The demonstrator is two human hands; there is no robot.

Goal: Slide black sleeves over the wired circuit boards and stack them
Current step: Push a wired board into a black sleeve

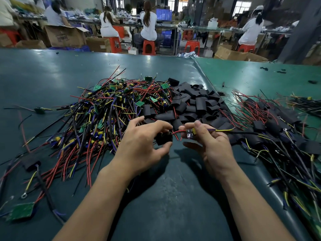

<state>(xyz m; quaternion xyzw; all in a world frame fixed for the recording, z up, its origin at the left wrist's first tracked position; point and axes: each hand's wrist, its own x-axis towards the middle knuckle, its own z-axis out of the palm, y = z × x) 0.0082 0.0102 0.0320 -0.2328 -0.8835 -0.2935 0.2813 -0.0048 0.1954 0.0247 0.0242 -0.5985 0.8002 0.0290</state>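
Note:
My left hand [142, 145] pinches a black sleeve [164, 139] between thumb and fingers, just above the table. My right hand [208, 141] holds a small wired circuit board [190, 133] by its body; its red wires point left into the sleeve's mouth, and its yellow and purple wires trail off to the right. A big heap of bare wired boards [111, 108] lies to the left. Behind my hands sits a pile of loose black sleeves [194, 103]. Sleeved boards [278, 129] are heaped at the right.
The dark green table mat [165, 197] runs under everything, with a lighter green mat [251, 73] at the far right. A stray green board [22, 211] and a sleeved one [32, 163] lie near left. Several people sit at benches beyond the table.

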